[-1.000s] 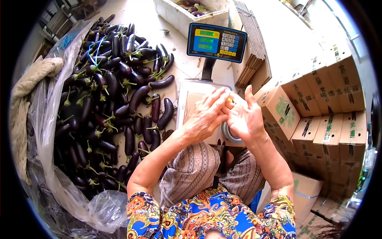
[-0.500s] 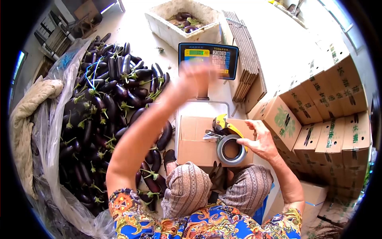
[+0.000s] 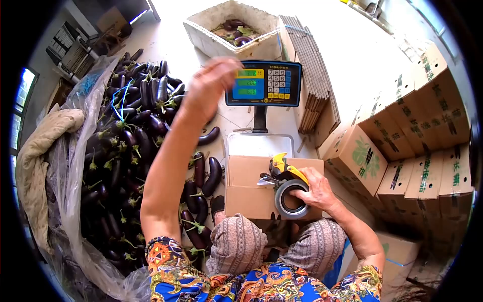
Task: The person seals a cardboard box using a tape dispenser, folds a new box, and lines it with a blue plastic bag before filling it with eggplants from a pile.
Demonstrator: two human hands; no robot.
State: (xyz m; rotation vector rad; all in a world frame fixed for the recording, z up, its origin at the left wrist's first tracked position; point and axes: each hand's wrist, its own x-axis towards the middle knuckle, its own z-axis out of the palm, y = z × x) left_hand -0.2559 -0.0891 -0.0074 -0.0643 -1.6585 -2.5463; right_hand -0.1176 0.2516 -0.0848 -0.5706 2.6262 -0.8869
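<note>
A closed cardboard box (image 3: 246, 187) lies on the metal platform of a scale (image 3: 259, 143). On its right half rests a yellow-handled tape dispenser (image 3: 279, 165) with a grey tape roll (image 3: 283, 200). My right hand (image 3: 318, 190) grips the tape roll, thumb in its core and fingers by the yellow handle. My left hand (image 3: 215, 83) is raised at the left edge of the scale's display (image 3: 264, 83), which shows green digits. Its fingers are blurred by motion.
A large heap of eggplants (image 3: 136, 151) on plastic sheeting fills the left. Behind the display are a white foam box (image 3: 211, 31) holding eggplants and a stack of flattened cartons (image 3: 307, 70). Printed boxes (image 3: 358, 156) are piled at the right.
My left hand has moved left, away from the front of the display, uncovering its digits and keys. My right hand has gone from the dispenser's edge to a grip on the tape roll.
</note>
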